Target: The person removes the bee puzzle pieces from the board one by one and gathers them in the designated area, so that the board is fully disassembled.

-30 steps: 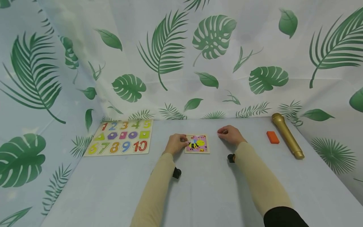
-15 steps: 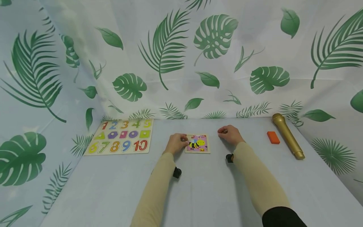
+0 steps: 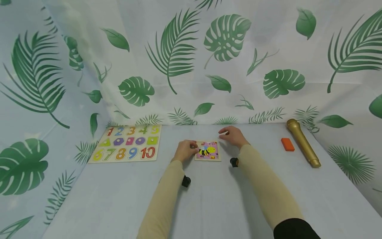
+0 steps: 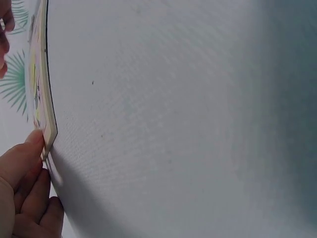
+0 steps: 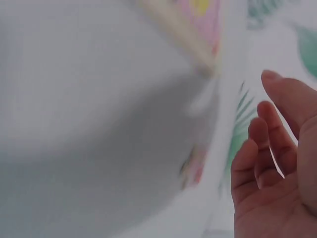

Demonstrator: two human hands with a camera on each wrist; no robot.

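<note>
A small square wooden bee puzzle (image 3: pixel 210 151) lies in the middle of the table. At its left edge my left hand (image 3: pixel 184 150) pinches it; the left wrist view shows the thumb (image 4: pixel 33 141) on the near corner and the other fingers curled below. My right hand (image 3: pixel 234 135) hovers just beyond the puzzle's far right corner, fingers loosely bent. Nothing sits between its thumb and fingers in the right wrist view. There, a small blurred pink and yellowish piece (image 5: pixel 194 167) shows on the table, apart from the puzzle's corner (image 5: pixel 205 62).
A wooden number board (image 3: pixel 125 144) with numerals and knobbed shapes lies at the back left. To the right are an orange block (image 3: pixel 287 144) and a gold microphone (image 3: pixel 303 143). A leaf-print cloth (image 3: pixel 185 73) hangs behind the table.
My right hand has moved left and slightly away from me, toward the puzzle, and its thumb and fingers have parted. My left hand stays on the puzzle's left edge.
</note>
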